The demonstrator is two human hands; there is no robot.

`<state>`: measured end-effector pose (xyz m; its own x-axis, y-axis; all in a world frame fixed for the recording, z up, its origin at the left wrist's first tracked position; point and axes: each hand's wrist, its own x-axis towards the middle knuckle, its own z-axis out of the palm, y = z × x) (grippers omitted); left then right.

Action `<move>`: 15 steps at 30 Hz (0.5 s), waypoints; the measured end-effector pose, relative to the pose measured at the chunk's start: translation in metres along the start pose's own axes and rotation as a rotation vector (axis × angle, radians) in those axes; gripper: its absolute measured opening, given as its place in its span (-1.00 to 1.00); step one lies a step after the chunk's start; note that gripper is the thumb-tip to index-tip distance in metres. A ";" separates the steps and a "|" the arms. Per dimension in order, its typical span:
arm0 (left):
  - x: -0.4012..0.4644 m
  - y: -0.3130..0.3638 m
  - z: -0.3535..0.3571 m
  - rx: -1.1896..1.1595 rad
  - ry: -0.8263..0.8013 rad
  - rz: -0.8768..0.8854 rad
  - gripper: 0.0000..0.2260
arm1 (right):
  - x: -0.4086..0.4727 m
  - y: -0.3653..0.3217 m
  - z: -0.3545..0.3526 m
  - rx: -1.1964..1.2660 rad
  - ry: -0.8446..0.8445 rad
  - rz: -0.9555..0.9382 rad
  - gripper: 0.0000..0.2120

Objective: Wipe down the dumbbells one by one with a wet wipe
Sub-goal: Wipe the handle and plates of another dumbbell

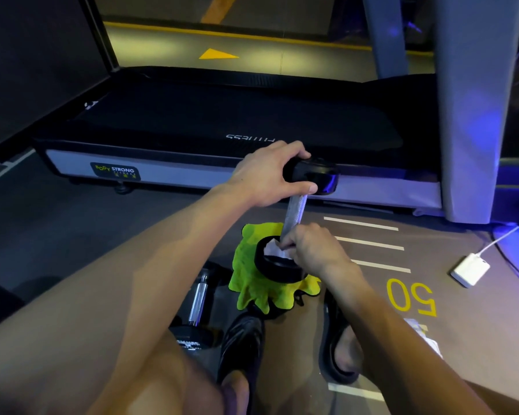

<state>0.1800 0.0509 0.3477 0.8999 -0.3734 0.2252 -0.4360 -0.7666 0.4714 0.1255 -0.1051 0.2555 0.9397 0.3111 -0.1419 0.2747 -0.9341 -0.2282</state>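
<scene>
With your left hand (267,175) curled over the top head of the upended dumbbell (294,214) on the green cloth (246,265), keep it steady; your right hand (312,250) pinches the wet wipe (274,250) at the handle's base; work it round.

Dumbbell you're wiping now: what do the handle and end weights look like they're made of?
Handle: looks like bare metal, silvery with a dull textured grip, probably knurled steel. End weights: black, smooth, slightly glossy, catching a highlight; likely rubber or plastic coating, cannot tell which.
</scene>
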 end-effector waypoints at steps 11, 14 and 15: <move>-0.002 0.003 -0.002 -0.011 -0.009 0.004 -0.47 | -0.003 0.001 -0.019 -0.123 0.401 -0.220 -0.77; -0.002 0.005 -0.001 -0.029 -0.007 -0.013 -0.47 | -0.013 -0.004 0.002 -0.147 0.327 -0.207 -0.76; -0.002 0.004 -0.002 -0.037 -0.003 -0.016 -0.47 | -0.021 -0.005 0.011 -0.137 0.276 -0.191 -0.73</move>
<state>0.1760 0.0494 0.3504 0.9068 -0.3629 0.2144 -0.4209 -0.7530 0.5058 0.1021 -0.1053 0.2492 0.8831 0.4410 0.1602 0.4581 -0.8842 -0.0911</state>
